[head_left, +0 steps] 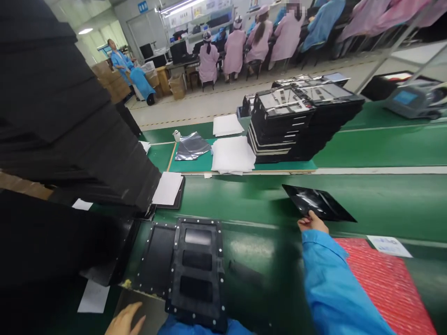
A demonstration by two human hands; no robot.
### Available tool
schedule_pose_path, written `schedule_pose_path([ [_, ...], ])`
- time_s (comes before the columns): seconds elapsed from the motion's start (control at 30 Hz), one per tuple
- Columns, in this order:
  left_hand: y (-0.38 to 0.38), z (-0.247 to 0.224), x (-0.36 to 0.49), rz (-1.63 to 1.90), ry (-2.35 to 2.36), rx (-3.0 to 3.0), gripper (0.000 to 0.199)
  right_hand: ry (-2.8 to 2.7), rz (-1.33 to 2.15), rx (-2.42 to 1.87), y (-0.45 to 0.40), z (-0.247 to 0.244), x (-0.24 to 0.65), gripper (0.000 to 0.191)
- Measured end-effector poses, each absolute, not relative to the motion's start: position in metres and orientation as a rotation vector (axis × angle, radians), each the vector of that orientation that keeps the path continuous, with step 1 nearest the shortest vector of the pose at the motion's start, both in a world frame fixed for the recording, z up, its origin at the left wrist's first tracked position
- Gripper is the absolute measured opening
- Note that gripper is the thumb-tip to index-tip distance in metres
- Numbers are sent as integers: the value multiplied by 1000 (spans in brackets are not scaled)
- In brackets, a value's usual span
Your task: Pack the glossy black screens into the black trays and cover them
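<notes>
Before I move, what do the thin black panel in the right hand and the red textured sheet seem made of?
Thin black panel: likely glass or glossy plastic, by its sharp white reflections; which is unclear.
Red textured sheet: probably plastic bubble wrap, shiny, with rows of small highlights.

Right arm [333,277]: blue-sleeved, extended forward, right of the black frame [196,272]. Right hand [313,223]: bare, about level with the frame's far edge, fingers [304,224] curled, pinching. Left hand [125,320]: bare, near the frame's lower left corner, loosely bent, thumb spread.
</notes>
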State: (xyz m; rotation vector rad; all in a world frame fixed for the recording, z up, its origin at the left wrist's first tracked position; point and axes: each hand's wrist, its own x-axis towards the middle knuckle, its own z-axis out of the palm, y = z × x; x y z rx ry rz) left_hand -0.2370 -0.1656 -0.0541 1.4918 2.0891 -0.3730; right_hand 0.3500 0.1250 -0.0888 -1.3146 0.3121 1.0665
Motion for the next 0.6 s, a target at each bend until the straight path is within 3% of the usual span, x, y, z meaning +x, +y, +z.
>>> schedule_pose_path([
  [0.13,-149,-59,-230,-326,1974,1681,42,163,1151,-1311,31,-89,304,10],
  [0.3,-133,-67,-241,-368,1835,1725,42,-120,1190,-1477,-82,-93,227,46],
  [0.6,-122,-87,-310,-397,1460,1897,42,-396,1081,-1668,-107,-76,85,51],
])
